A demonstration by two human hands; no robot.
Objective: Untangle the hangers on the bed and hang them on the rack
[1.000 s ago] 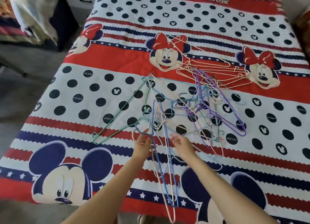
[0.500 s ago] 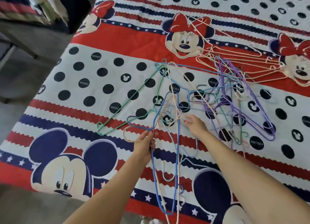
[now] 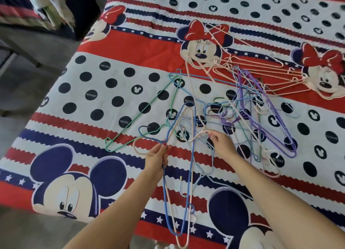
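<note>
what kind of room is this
Most likely a bedroom: a bed covered with a cartoon mouse print sheet fills the view, a tangle of wire clothes hangers lies on it, and fabric is draped beside the bed at the upper left.

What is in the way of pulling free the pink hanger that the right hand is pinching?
The right hand pinches a pink hanger whose wire runs up into the tangle. A blue hanger and purple hangers cross it there. The rack is not in view.

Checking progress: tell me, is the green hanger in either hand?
No: the green hanger lies on the bed, left of both hands, untouched.
</note>
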